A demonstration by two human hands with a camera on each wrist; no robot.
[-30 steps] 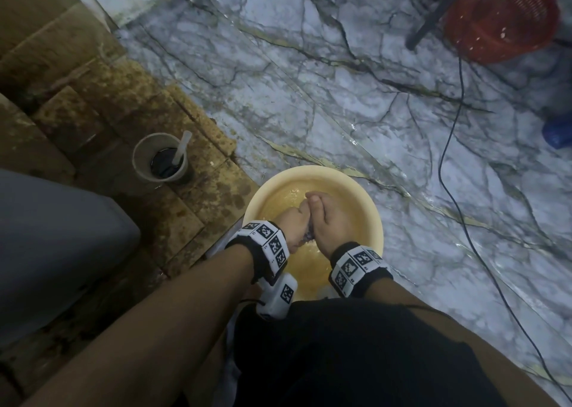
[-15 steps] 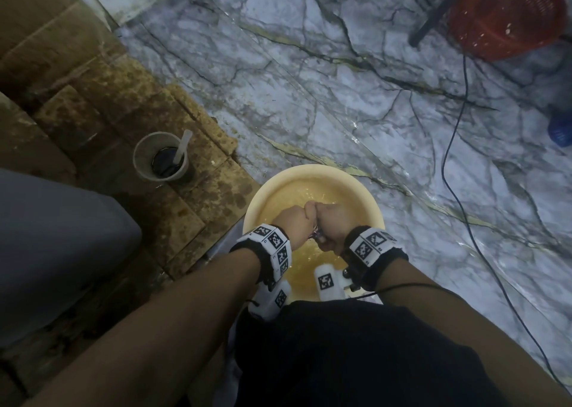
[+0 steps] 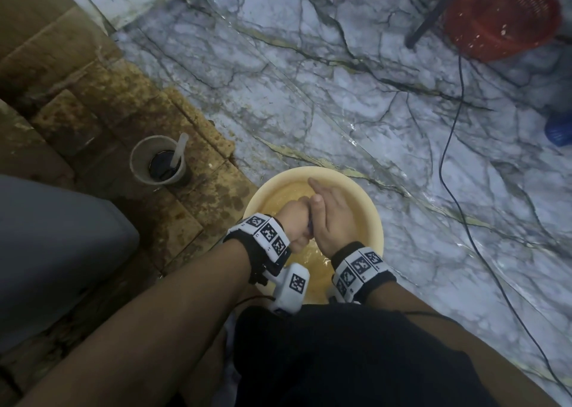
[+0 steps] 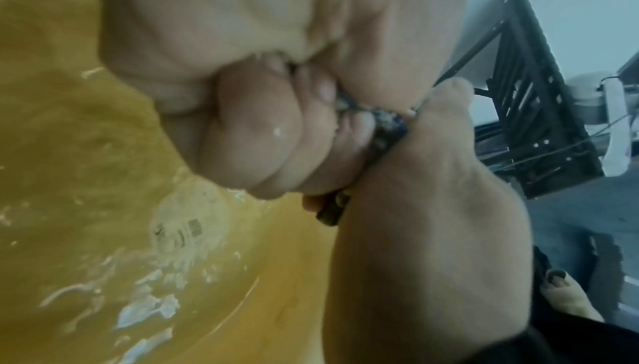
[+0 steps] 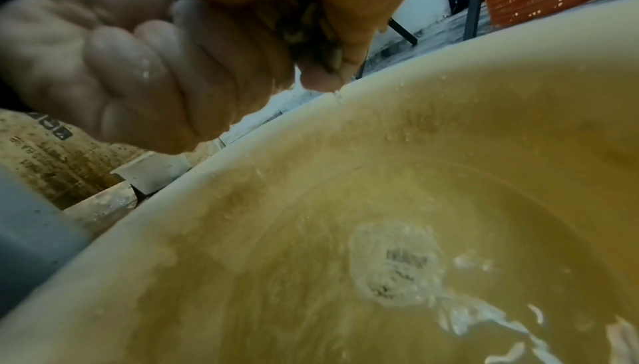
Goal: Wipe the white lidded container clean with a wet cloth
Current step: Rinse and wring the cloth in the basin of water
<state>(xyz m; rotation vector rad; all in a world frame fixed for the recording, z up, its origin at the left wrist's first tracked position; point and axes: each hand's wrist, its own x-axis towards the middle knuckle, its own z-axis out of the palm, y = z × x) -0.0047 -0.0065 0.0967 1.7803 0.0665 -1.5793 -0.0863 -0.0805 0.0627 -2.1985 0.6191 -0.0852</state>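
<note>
Left hand (image 3: 292, 221) fisted round dark wet cloth (image 4: 380, 135), knuckles up. Right hand (image 3: 332, 217) pressed against it, fingers fairly straight, palm squeezing cloth from other side. Both over yellow basin (image 3: 368, 208) of murky water on marble floor (image 3: 309, 97). White lidded container not visible. Cup (image 3: 140, 162) left of basin.

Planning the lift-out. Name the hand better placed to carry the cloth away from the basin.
Left. The left hand is fisted round the cloth over the basin; the right hand only presses flat against it.
</note>
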